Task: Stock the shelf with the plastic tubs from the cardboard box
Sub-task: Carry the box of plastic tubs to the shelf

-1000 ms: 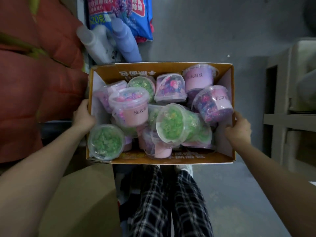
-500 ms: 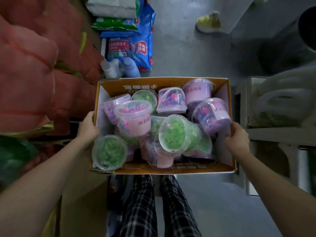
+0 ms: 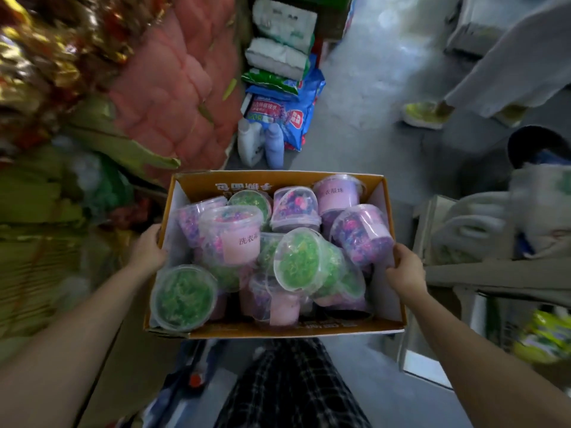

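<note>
The left hand and right hand gripped opposite side walls of the yellow cardboard box, fingers closed on its rims beside the clear plastic tubs of beads.

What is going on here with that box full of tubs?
A person holds an open cardboard box in front of them, the left hand gripping its left wall and the right hand gripping its right wall. The box is packed with lidded plastic tubs, green and pink-purple, some upright and some tipped over. Neither hand holds a tub. Bottles and a blue bag sit on the floor ahead.
</note>
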